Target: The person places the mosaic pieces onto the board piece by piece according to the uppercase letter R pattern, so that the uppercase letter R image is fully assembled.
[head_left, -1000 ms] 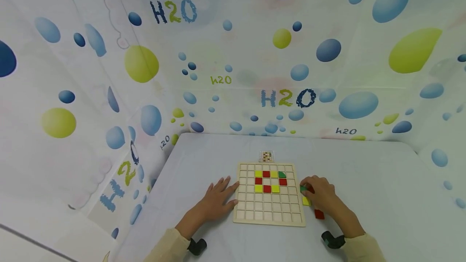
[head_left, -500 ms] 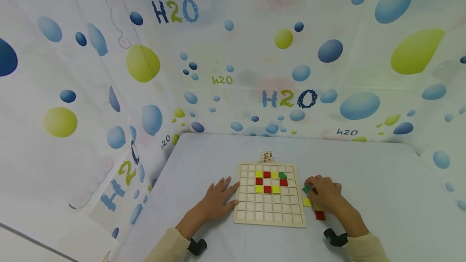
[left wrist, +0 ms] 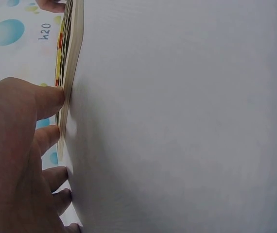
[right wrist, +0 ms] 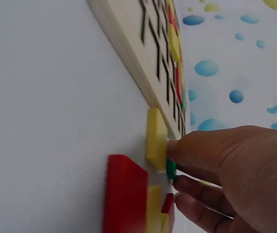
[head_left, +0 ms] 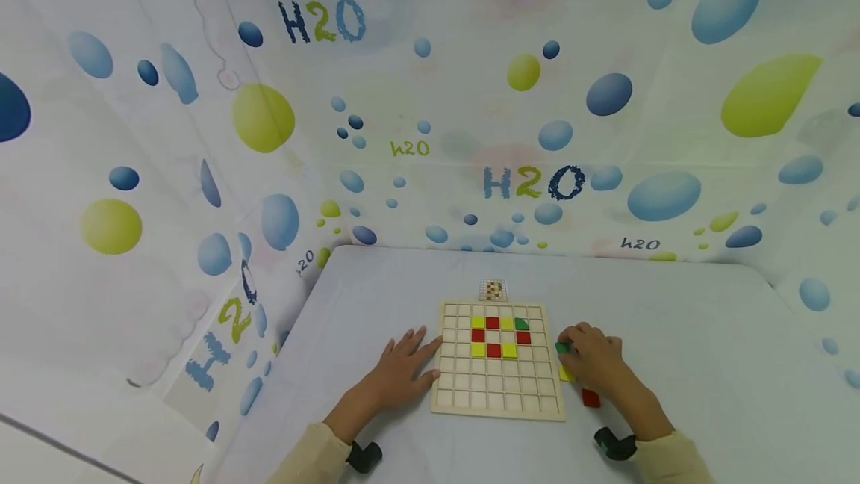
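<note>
A wht. tabletop carries a sq. wooden grid board, w/ a small pattern card just past its far edge. Loose to the board's rt.: a yellow tile just beside the edge, a red tile nearer the person, & addl. yellow pcs. plus a red pc., partly hidden.

Left hand blocks left edge of board. Right side crowded — right hand, green tile, yellow tile, red tile. Card obstructs far edge. Free room — over board's near rows, table right of right hand.
</note>
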`<state>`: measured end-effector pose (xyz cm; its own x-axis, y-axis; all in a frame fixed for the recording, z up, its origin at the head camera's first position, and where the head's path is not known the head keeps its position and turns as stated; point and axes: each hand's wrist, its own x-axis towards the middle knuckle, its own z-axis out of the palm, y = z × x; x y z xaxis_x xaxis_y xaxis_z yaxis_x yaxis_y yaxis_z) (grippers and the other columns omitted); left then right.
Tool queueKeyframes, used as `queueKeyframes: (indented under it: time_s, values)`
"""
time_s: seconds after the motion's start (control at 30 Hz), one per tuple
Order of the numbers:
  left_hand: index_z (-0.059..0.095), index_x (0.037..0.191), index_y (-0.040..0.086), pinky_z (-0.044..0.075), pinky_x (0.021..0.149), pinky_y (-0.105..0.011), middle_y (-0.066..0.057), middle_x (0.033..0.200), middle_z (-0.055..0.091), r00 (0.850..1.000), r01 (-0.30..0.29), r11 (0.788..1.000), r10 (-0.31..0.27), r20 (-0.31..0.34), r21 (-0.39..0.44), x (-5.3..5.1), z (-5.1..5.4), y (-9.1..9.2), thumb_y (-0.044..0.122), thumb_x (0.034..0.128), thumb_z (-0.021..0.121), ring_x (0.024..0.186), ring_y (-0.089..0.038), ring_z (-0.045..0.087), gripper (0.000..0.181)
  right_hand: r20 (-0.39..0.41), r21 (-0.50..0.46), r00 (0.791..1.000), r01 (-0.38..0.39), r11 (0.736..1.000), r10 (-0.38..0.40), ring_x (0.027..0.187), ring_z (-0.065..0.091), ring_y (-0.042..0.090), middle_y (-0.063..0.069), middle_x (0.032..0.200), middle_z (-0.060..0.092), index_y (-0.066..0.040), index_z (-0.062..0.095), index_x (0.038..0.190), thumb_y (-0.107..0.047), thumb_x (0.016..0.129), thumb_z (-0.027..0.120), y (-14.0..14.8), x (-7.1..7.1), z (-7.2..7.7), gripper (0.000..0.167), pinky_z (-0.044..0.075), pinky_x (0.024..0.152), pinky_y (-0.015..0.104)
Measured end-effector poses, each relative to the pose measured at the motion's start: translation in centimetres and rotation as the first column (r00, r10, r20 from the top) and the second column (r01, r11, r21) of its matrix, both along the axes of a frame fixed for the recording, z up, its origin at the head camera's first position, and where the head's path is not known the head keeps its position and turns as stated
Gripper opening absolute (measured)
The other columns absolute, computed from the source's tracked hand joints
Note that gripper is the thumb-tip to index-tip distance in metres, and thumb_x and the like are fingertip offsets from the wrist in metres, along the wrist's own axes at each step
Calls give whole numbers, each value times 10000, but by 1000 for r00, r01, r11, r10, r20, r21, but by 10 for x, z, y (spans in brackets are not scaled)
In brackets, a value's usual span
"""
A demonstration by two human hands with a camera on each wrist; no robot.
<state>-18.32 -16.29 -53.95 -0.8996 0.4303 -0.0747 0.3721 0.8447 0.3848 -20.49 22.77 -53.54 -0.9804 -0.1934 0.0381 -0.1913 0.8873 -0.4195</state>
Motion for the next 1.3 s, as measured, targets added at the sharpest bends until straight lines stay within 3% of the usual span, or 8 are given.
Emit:
queueKeyframes:
  time_s: [0.3,0.53,0.87,1.3]
  values:
    - [404,1643,226,207,1240,-701,-164,1724,294,1000,-5,1000,5,-1,4,0,1,-1,479,1078,556,1602,-414,245,637,-62,-36,996,57,998,-60,997,634,298,122,1107,684,-79,739,1112,-153,896,779,-11,1,1,232,401,869,587]
    - [386,1652,233,199,1246,-693,-157,1730,283,1000,-12,1000,12,1,-9,-1,0,-1,488,1083,543,1606,-409,234,642,-31,-99,999,14,995,-17,1041,634,277,99,1161,684,-87,701,1182,-176,897,769,-34,1,12,307,413,878,562]
    - [384,1653,242,202,1249,-686,-146,1734,277,1000,-4,1000,5,10,-19,-1,-1,-1,500,1084,533,1610,-397,231,642,-27,-19,999,-38,999,37,1006,611,230,13,1039,660,-166,693,1064,-208,905,839,-66,5,-1,220,431,832,475]
    - [391,1649,246,198,1253,-680,-140,1734,280,1000,-21,1000,21,7,-20,-1,-1,0,496,1079,545,1610,-392,234,642,-46,30,999,-9,1000,10,969,608,243,40,1032,651,-163,731,1042,-175,927,825,-70,10,8,150,452,802,470]
